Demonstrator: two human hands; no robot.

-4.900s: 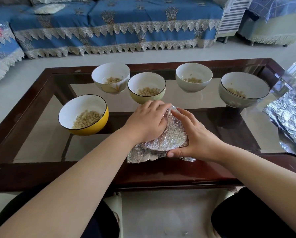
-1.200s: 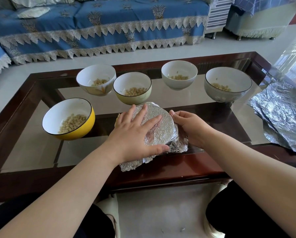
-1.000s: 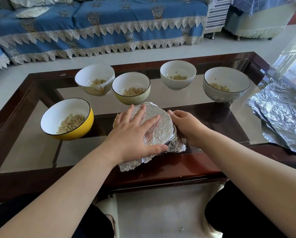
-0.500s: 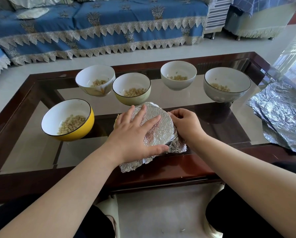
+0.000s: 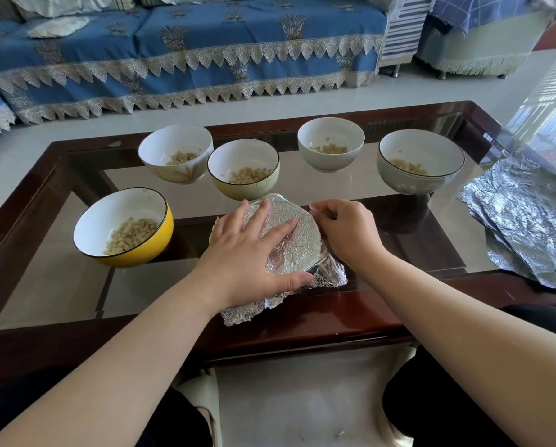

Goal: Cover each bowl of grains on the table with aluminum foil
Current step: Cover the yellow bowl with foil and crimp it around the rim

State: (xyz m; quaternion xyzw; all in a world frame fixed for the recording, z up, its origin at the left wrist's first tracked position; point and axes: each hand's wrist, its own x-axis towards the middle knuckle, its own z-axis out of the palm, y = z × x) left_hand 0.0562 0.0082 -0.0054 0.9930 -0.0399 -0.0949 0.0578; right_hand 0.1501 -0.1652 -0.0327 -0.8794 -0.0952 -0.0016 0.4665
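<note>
A foil-covered bowl [image 5: 297, 243] stands near the front edge of the glass table [image 5: 57, 285]. My left hand [image 5: 249, 253] lies flat on top of the foil, fingers spread and straight. My right hand [image 5: 346, 230] is at the bowl's right rim, fingers curled and pinching the foil edge there. Several uncovered bowls of grains stand behind and beside: a yellow bowl [image 5: 128, 253] at left, a white patterned bowl [image 5: 176, 169], a green bowl [image 5: 244, 185], a small white bowl [image 5: 331, 156] and a grey bowl [image 5: 421, 179].
A stack of loose foil sheets [image 5: 528, 221] lies on the table's right end. A blue sofa [image 5: 179, 53] with lace trim stands beyond the table. The table has a dark wooden frame along its front edge.
My right hand has slid from the near right side of the bowl up along the rim to its far right. My left hand stays pressed on the foil top.
</note>
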